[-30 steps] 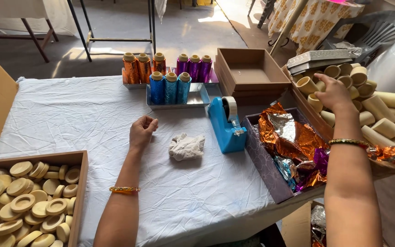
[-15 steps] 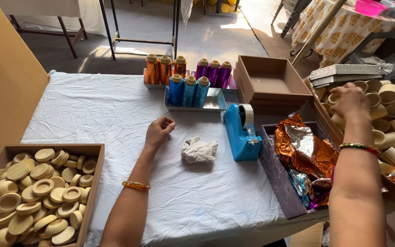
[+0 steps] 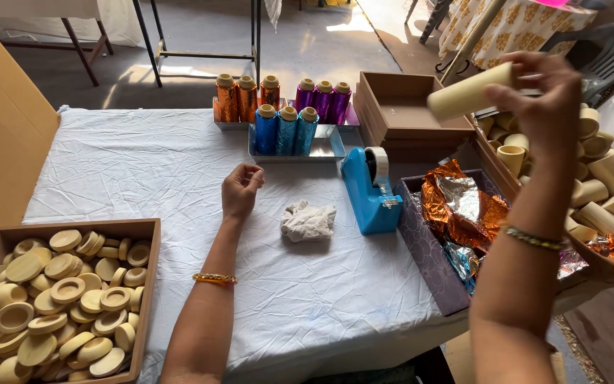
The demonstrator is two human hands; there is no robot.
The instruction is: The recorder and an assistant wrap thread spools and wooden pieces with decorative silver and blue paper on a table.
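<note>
My right hand [image 3: 543, 99] is raised above the right side of the table and grips a cream cardboard tube [image 3: 469, 92] by one end; the tube points left and a little down. Below it a tray holds several more cream tubes [image 3: 609, 181]. My left hand [image 3: 239, 190] rests on the white tablecloth [image 3: 143, 171] with fingers loosely curled, holding nothing. A crumpled white cloth [image 3: 308, 220] lies just right of it, and a blue tape dispenser [image 3: 371, 188] stands beyond that.
A wooden box of round cream caps [image 3: 51, 299] sits at the front left. Spools of orange, purple and blue foil [image 3: 286, 107] stand at the back. An empty brown box [image 3: 406, 110] and a purple box of crumpled foil [image 3: 456, 213] lie to the right.
My right hand has lifted a cream tube out of the pile on the right and raised it. My left hand has stayed on the cloth.
</note>
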